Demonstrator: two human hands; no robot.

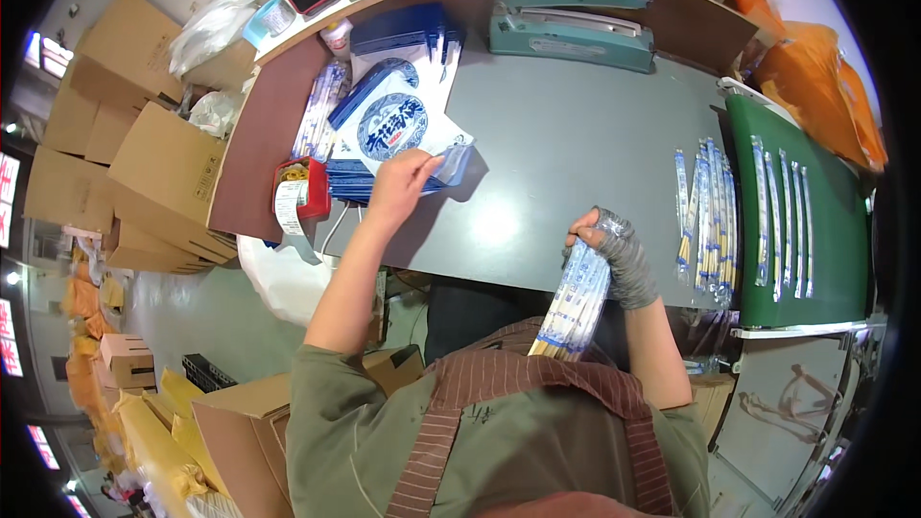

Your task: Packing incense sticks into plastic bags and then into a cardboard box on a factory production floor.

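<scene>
My left hand (401, 184) pinches the corner of a blue-and-white plastic bag (451, 165) at the near right of a stack of printed bags (391, 125). My right hand (614, 254), wrapped in grey material across the palm and wrist, is closed around a bundle of wrapped chopsticks (576, 302). The bundle tilts down toward my apron, past the table's front edge. More wrapped chopsticks (708, 216) lie in a loose pile on the table to the right of that hand.
A teal bag sealer (573, 31) stands at the back of the grey table (566, 134). Several wrapped chopsticks rest on a green conveyor belt (835, 221) at the right. On the left are a red dispenser (315, 197), more sleeved chopsticks (321, 105) and cardboard boxes (168, 163).
</scene>
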